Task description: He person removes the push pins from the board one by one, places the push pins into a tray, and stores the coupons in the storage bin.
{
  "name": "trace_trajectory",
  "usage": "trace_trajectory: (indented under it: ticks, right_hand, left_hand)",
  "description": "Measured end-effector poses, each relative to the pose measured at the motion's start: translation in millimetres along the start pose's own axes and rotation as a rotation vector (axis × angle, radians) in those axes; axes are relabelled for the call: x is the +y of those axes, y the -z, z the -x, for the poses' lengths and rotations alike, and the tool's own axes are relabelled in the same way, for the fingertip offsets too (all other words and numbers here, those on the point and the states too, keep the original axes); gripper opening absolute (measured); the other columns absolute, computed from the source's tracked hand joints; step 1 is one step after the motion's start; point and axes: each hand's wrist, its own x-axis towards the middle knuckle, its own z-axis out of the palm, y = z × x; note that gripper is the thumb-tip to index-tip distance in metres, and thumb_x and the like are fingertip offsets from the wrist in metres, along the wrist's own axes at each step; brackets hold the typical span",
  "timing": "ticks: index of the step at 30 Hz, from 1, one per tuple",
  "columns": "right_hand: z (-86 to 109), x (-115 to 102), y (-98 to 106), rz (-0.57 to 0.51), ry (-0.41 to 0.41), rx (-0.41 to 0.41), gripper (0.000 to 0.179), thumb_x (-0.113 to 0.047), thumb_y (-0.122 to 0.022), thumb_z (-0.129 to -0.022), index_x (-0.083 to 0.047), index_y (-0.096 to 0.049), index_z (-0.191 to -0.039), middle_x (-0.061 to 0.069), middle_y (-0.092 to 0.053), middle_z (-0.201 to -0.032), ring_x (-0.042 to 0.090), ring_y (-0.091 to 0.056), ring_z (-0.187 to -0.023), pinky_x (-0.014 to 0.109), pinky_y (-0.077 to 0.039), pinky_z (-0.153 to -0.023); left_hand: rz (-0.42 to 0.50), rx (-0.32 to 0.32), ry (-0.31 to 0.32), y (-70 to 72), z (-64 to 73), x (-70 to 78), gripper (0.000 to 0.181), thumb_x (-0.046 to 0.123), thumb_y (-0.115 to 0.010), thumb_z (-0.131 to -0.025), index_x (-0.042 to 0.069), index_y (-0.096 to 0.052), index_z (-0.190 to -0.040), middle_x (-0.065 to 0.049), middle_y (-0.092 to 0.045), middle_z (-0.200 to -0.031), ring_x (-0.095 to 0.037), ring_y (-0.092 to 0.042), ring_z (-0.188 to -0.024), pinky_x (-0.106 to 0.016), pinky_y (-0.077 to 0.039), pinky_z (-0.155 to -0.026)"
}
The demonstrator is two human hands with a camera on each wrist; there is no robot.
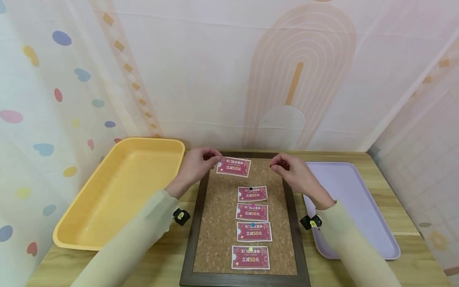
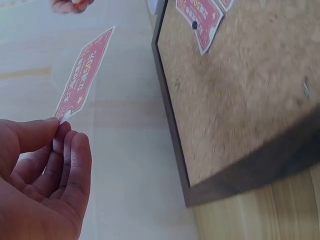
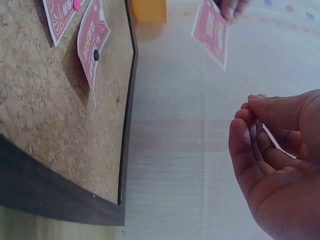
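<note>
My left hand point(image 1: 201, 162) pinches the left end of a dark-pink paper coupon point(image 1: 234, 166) between thumb and fingers. In the left wrist view the coupon point(image 2: 85, 75) stands out from the fingertips, away from the board. Opposite it, my right hand point(image 1: 295, 172) has thumb and fingers pinched together over the board's upper right. A small orange-red push pin point(image 2: 78, 4) shows at those fingertips in the left wrist view; the fingers mostly hide it. Below, a column of similar coupons is pinned to the cork board point(image 1: 218, 223), the top one point(image 1: 252, 194) by a black pin point(image 3: 96, 55).
A deep yellow tray point(image 1: 118, 191) stands left of the board, and a flat lilac tray point(image 1: 351, 207) lies to its right. All rest on a wooden table point(image 1: 157, 263). A patterned curtain point(image 1: 201, 79) hangs close behind the board's far edge.
</note>
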Motion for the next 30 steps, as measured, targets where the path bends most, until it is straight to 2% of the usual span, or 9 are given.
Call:
trace_trajectory:
  ticks: [4, 15, 19, 24, 26, 30]
  right_hand:
    - [4.6, 3, 7, 0.009, -0.008, 0.020, 0.010, -0.009, -0.064, -0.103, -0.008, -0.072, -0.109, 0.003, -0.071, -0.097, 0.019, -0.061, -0.082, 0.031, -0.049, -0.069]
    - [21.4, 21, 24, 0.044, -0.035, 0.080, 0.011, -0.006, -0.065, -0.102, -0.002, -0.071, -0.110, 0.011, -0.073, -0.101, 0.021, -0.065, -0.089, 0.030, -0.051, -0.076]
    - [26.2, 27, 30, 0.063, -0.032, 0.111, 0.009, -0.006, -0.066, -0.101, -0.004, -0.072, -0.107, 0.009, -0.073, -0.099, 0.020, -0.064, -0.087, 0.027, -0.051, -0.076]
    - [31.4, 35, 37, 0.072, -0.027, 0.141, 0.007, -0.004, -0.066, -0.100, -0.004, -0.072, -0.105, 0.008, -0.073, -0.097, 0.017, -0.063, -0.085, 0.024, -0.049, -0.076]
    - [33.0, 39, 40, 0.076, -0.032, 0.149, 0.007, -0.005, -0.067, -0.100, -0.004, -0.073, -0.104, 0.009, -0.074, -0.097, 0.016, -0.063, -0.085, 0.023, -0.049, -0.074]
    - [34.7, 46, 44, 0.075, -0.049, 0.151, 0.009, -0.006, -0.066, -0.101, -0.002, -0.073, -0.106, 0.014, -0.073, -0.099, 0.014, -0.062, -0.084, 0.022, -0.048, -0.071]
  left_hand:
    - [-0.017, 0.016, 0.004, 13.9, 3.6, -2.8, 0.017, 0.017, -0.065, -0.102, 0.004, -0.075, -0.108, -0.011, -0.073, -0.102, -0.025, -0.061, -0.088, -0.034, -0.050, -0.074]
    - [-0.017, 0.028, 0.038, 44.1, 8.6, -16.1, 0.020, 0.017, -0.064, -0.103, 0.003, -0.074, -0.112, -0.013, -0.073, -0.106, -0.025, -0.066, -0.089, -0.032, -0.052, -0.074]
    - [0.008, 0.022, 0.059, 55.3, 12.0, -21.1, 0.023, 0.021, -0.064, -0.104, 0.002, -0.073, -0.114, -0.013, -0.072, -0.108, -0.025, -0.065, -0.093, -0.032, -0.053, -0.078]
    - [0.048, 0.020, 0.070, 68.9, 17.0, -29.0, 0.026, 0.022, -0.063, -0.104, 0.001, -0.072, -0.117, -0.015, -0.072, -0.111, -0.028, -0.068, -0.101, -0.043, -0.055, -0.091]
    - [0.060, 0.020, 0.072, 74.2, 18.6, -32.2, 0.028, 0.023, -0.063, -0.105, 0.000, -0.071, -0.119, -0.015, -0.072, -0.112, -0.027, -0.069, -0.103, -0.042, -0.055, -0.093]
    - [0.072, 0.035, 0.077, 84.6, 20.5, -40.3, 0.030, 0.024, -0.063, -0.105, -0.001, -0.071, -0.121, -0.013, -0.073, -0.112, -0.016, -0.069, -0.098, -0.028, -0.055, -0.087]
